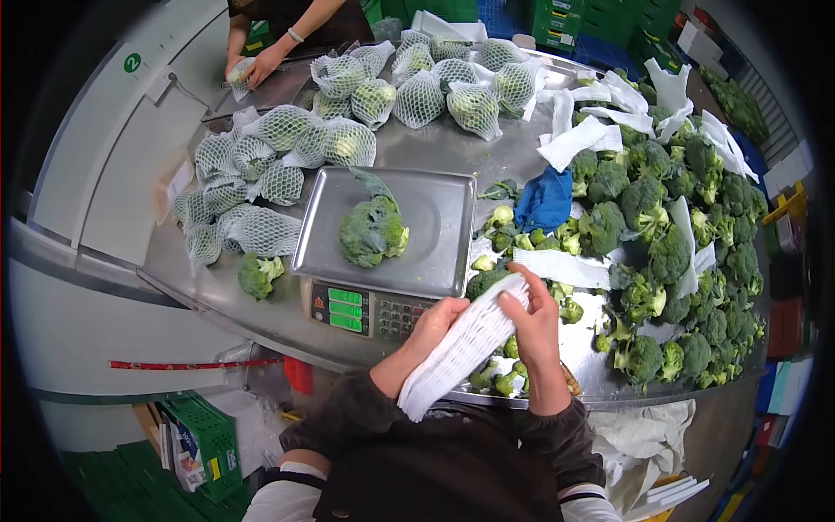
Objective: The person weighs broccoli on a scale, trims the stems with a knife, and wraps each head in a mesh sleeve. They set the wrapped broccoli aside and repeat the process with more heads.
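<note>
Between my hands, in front of my body, is a white foam net sleeve (463, 346), flattened and slanting down to the left. My left hand (428, 332) grips its left edge. My right hand (534, 324) pinches its upper end, thumb across the mesh. A green broccoli head (489, 283) shows just behind the sleeve's upper end, partly covered by the hands. On the steel pan (444, 204) of the scale, beyond my left hand, lies one broccoli (372, 233) with a leaf. The scale's green display (345, 310) is lit.
Sleeved broccoli (283, 129) cover the table's far left. Loose broccoli (645, 204) are heaped at the right under scattered foam sleeves (581, 142). A blue cloth (544, 200) lies beside the scale, and a bare broccoli (258, 276) at its left. Another person's hands (252, 70) handle a sleeved piece.
</note>
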A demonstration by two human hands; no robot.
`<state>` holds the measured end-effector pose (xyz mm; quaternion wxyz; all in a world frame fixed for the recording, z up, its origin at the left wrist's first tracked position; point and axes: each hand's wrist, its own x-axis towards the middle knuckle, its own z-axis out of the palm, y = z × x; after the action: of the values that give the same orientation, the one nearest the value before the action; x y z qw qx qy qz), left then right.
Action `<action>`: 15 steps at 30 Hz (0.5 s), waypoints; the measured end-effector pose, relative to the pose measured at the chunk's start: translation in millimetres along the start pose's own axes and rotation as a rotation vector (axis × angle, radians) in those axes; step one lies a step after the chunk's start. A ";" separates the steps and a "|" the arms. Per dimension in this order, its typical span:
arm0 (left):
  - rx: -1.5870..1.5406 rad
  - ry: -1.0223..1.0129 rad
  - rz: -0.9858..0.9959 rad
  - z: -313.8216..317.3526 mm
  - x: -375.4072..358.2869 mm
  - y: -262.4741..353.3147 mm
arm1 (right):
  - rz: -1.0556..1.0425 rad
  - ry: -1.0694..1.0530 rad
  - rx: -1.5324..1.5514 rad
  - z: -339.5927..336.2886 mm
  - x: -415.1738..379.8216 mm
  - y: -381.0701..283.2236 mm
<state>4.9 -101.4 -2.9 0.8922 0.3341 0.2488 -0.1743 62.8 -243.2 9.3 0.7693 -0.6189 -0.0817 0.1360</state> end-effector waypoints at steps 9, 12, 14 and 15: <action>0.277 0.017 0.475 -18.3 15.7 -23.4 | -0.068 0.048 -0.324 29.1 2.2 39.2; 0.236 0.073 0.577 -15.4 -1.1 -9.1 | -0.413 0.203 -0.613 41.9 7.7 32.7; 0.376 0.108 0.670 -27.6 -16.8 2.1 | 0.038 0.220 -0.016 36.4 12.3 35.5; 0.303 0.050 0.667 -39.2 -19.0 5.4 | 0.092 0.091 0.050 43.7 7.9 2.6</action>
<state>-20.9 -68.0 -15.1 0.8341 0.5292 0.1193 0.0994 57.2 -199.6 16.1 0.7805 -0.6080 -0.0146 0.1449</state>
